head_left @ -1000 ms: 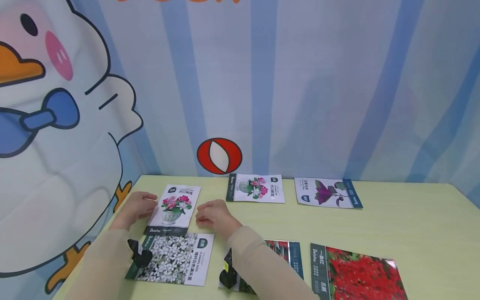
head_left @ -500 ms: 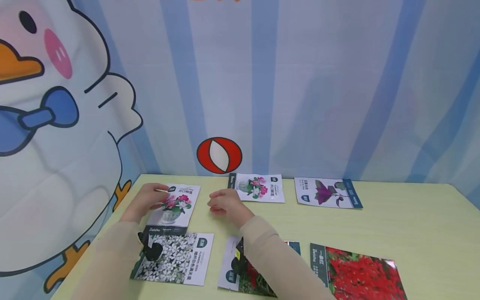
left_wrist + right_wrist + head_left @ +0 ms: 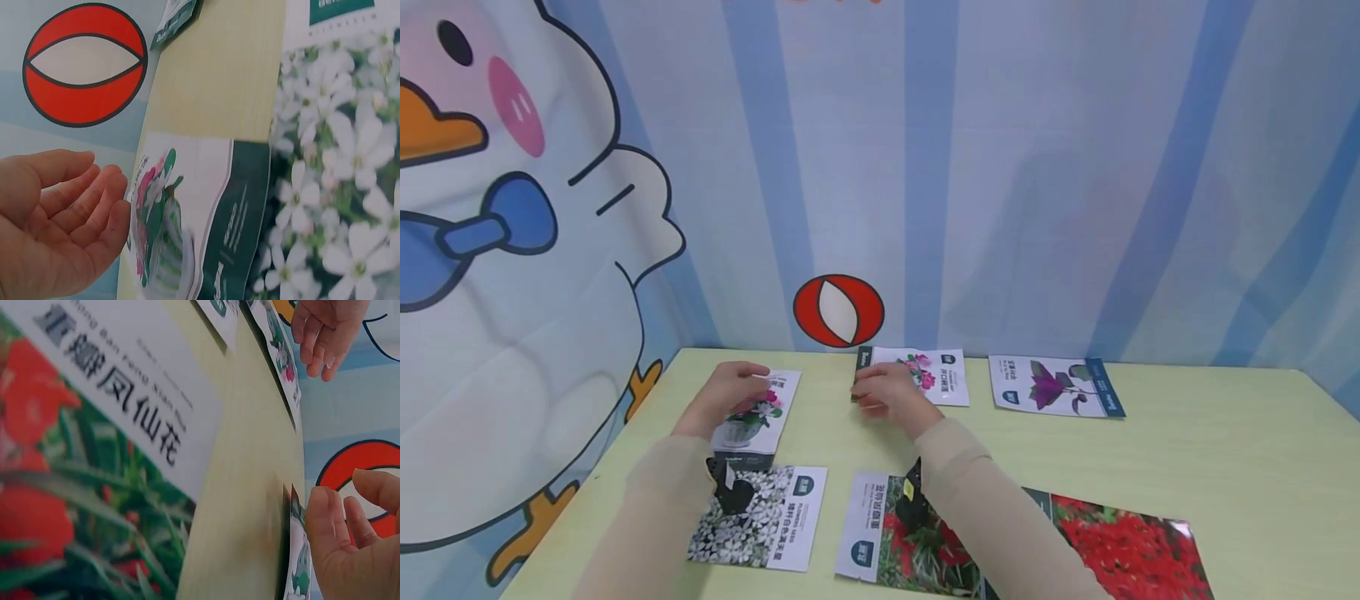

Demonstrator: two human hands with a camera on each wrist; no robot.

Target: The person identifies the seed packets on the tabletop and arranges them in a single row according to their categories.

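Observation:
My left hand (image 3: 724, 397) hovers over the upper part of a seed packet with potted pink flowers (image 3: 758, 425) at the table's left. In the left wrist view that hand (image 3: 62, 219) has loosely bent fingers and holds nothing, beside the packet (image 3: 209, 187). My right hand (image 3: 895, 398) is over the left part of a similar packet (image 3: 953, 379) by the back edge, covering its printed pot. From the right wrist, the right hand (image 3: 359, 544) shows relaxed, parted fingers with nothing between them, close to that packet (image 3: 299, 569).
A purple-flower packet (image 3: 1052, 387) lies at the back right. Nearer are a white-flower packet (image 3: 790, 517), a red-and-green one (image 3: 865, 533) partly under the right sleeve, and a red-flower one (image 3: 1150, 542). Behind the table (image 3: 1240, 467) hangs a printed cloth (image 3: 1015, 208).
Both hands have moved right, the left one across its packet, the right one from the bare table onto the back packet. The packets have not visibly moved.

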